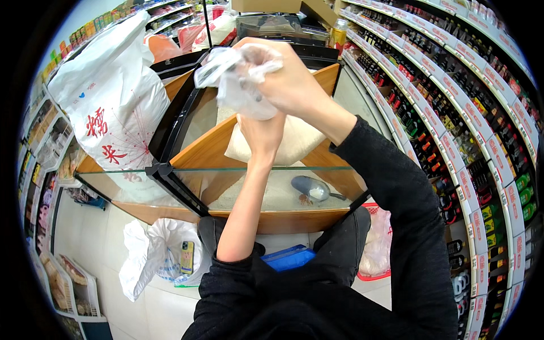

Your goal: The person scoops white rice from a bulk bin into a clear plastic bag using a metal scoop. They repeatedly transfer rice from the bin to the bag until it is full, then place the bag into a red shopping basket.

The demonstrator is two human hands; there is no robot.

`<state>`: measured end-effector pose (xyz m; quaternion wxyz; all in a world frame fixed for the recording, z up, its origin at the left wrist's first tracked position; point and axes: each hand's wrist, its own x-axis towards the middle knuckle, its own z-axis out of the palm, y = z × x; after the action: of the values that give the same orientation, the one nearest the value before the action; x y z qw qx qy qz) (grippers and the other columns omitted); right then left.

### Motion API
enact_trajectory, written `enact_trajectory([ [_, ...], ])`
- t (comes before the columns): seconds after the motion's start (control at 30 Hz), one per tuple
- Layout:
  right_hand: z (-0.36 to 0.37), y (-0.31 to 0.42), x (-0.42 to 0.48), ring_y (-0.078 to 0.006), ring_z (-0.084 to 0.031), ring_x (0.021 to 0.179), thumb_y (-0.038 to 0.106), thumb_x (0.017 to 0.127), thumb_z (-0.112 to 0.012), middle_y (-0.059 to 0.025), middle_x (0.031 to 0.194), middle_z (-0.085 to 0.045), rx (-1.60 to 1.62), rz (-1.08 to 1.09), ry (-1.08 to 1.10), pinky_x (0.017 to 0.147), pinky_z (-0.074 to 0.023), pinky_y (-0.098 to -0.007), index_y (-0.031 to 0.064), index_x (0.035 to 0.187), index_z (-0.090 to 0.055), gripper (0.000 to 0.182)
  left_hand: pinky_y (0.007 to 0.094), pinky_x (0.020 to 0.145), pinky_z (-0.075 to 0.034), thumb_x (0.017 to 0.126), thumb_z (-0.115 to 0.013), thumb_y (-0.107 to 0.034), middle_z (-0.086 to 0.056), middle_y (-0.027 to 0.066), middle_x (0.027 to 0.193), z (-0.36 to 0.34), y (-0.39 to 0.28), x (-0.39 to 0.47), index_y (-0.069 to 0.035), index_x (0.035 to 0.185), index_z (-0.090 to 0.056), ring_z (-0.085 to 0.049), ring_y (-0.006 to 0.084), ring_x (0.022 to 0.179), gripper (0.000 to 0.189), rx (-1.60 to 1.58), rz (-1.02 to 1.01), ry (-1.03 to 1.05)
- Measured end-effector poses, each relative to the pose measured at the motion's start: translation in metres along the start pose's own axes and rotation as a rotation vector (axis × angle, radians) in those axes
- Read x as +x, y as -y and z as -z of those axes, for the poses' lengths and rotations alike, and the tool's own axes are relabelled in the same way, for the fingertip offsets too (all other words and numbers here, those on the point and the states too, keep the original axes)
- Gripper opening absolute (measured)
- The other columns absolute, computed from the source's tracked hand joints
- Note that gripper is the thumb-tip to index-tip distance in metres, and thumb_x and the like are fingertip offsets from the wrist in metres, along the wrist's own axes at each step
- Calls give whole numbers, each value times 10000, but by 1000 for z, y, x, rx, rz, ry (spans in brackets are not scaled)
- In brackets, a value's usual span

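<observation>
A clear plastic bag filled with pale grain (282, 142) hangs or rests over a wooden-walled bin, its gathered top between both of my hands. My left hand (263, 129) grips the bag's neck from below. Above it my right hand (278, 70) closes on the crumpled, slightly blurred top of the bag. The fingers of both hands are partly hidden by plastic. Beneath, behind the glass front, a scoop (312, 188) lies on pale grain (242, 195) with some white grain in it.
A large white woven sack (114, 97) leans at the left. An open white sack (170, 250) with a phone (187, 257) on it stands on the floor. Bottle shelves (459, 123) line the right side. A red basket (374, 276) and a blue object (289, 258) sit low near my legs.
</observation>
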<state>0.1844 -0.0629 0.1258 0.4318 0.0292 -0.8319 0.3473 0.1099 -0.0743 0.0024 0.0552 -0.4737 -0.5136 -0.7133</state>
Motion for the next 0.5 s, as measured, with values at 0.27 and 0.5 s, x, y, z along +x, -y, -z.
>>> enact_trajectory([
  [0.27, 70, 28, -67, -203, -464, 1195, 159, 760, -747, -124, 1413, -381, -435, 79, 224, 951, -432, -321, 43, 1453, -201, 890, 386, 793, -466, 764, -665, -107, -607, 132, 916, 4, 50, -4, -9, 984, -585, -592, 284, 874, 254, 208, -242, 5],
  [0.5, 160, 47, -203, -208, -488, 1151, 173, 793, -660, -113, 1432, -361, -274, -498, -118, 941, -422, -361, 90, 1468, -222, 809, 378, 745, -491, 833, -585, -215, -597, 115, 841, 14, 28, 18, -21, 931, -552, -591, 244, 799, 221, 58, -82, 17],
])
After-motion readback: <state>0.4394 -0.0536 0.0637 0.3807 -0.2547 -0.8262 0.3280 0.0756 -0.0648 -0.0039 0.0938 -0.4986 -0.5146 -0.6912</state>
